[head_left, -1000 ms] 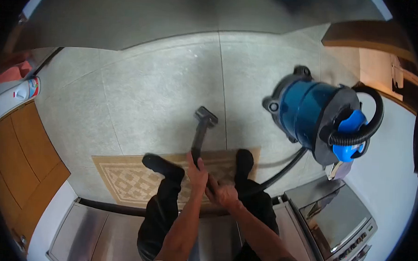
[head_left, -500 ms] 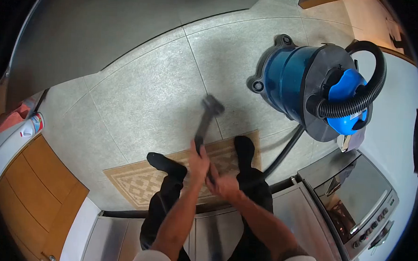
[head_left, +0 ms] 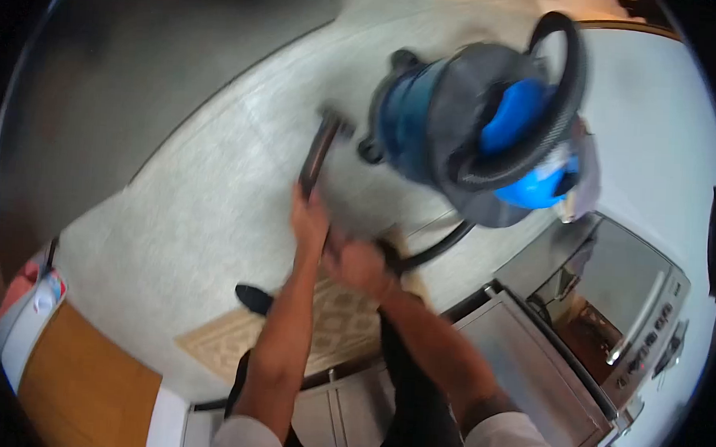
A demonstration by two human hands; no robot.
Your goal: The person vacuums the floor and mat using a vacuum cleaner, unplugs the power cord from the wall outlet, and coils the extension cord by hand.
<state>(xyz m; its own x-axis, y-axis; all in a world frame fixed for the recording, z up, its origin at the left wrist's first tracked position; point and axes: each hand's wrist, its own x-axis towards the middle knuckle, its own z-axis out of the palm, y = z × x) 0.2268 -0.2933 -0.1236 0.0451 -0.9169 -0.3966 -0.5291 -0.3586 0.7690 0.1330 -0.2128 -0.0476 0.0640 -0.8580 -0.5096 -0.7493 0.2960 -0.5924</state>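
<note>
- The tube is slim, dark, smooth and rounded, with a reddish-brown sheen; its short, wide nozzle is blurred.
- The left hand has its fingers wrapped closely around the tube, which slants out beyond them to the nozzle.
- The right hand is closed around the lower part, nearer the body; blur hides its fingers.
- The nozzle lies past the far edge of the rug, over the floor, near the vacuum's base; whether it touches the tiles, I cannot tell.
- The vacuum cleaner has a shiny teal drum, a matte dark lid, a bright blue top and a looped, ribbed black hose.
- A dark hose curves between the right hand and the vacuum.
- The floor is pale grey tile; the flat rug carries a beige lattice pattern.
</note>
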